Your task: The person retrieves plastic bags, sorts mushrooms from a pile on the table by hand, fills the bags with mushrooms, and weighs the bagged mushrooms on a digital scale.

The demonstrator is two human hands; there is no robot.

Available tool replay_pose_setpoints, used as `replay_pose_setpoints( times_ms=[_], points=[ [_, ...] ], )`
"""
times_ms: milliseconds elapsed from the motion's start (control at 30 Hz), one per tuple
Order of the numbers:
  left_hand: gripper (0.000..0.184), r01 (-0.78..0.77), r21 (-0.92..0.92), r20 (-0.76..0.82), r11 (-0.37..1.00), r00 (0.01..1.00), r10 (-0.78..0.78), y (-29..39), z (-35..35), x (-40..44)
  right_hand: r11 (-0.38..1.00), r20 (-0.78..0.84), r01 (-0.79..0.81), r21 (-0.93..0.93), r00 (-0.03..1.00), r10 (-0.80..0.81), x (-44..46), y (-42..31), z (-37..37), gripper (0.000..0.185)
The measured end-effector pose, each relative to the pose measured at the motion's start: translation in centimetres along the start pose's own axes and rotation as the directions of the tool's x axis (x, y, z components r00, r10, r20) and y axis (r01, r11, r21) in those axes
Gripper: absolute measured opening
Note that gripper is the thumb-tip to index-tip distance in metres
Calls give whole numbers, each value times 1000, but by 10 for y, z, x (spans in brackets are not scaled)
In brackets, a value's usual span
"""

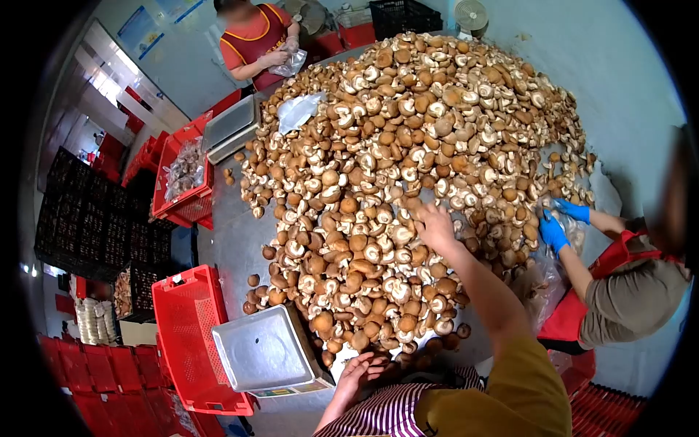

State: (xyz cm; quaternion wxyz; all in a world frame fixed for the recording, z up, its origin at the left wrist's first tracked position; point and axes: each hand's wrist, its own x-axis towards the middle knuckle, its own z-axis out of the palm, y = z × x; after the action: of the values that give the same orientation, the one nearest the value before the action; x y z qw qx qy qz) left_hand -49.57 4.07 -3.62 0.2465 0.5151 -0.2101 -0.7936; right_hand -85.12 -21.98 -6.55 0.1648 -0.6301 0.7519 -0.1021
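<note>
A large heap of brown-capped shiitake mushrooms [378, 251] with pale stems covers the grey metal table [240, 244]. My right hand [435, 224] reaches over the middle of the heap, its fingers stretched down onto the mushrooms. Whether its fingertips grip one is hard to see. Low at the near edge, my left hand [357, 373] is beside the closest mushrooms, palm turned inward and fingers loosely bent and apart. Nothing shows in it. Just left of that hand stands a weighing scale [258, 349] with a flat metal pan.
Beside the scale is a red plastic crate [191, 331]. Farther back are a second scale [231, 124] and a red crate [182, 200] of bagged mushrooms. One co-worker [255, 44] handles a clear bag; another's blue-gloved hands [557, 226] hold a bag at right. Black crates [102, 218] are stacked left.
</note>
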Motion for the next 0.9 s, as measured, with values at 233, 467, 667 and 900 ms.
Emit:
replay_pose_setpoints(
  times_ms=[233, 467, 667, 900],
  points=[
    [38, 58, 10, 88, 998, 994, -58, -10, 1, 22, 863, 13, 114, 492, 990, -138, 22, 2, -28, 23],
    [38, 15, 44, 83, 999, 996, -19, 43, 48, 31, 989, -220, -24, 145, 974, 56, 81, -1, 5, 26],
    [42, 77, -150, 219, 986, 975, -43, 56, 60, 48, 851, -268, 40, 524, 956, 121, 31, 11, -3, 18],
    [63, 217, -529, 314, 821, 948, -48, 74, 85, 79, 671, 145, 309, 674, 836, -530, -92, -38, -60, 26]
  ],
)
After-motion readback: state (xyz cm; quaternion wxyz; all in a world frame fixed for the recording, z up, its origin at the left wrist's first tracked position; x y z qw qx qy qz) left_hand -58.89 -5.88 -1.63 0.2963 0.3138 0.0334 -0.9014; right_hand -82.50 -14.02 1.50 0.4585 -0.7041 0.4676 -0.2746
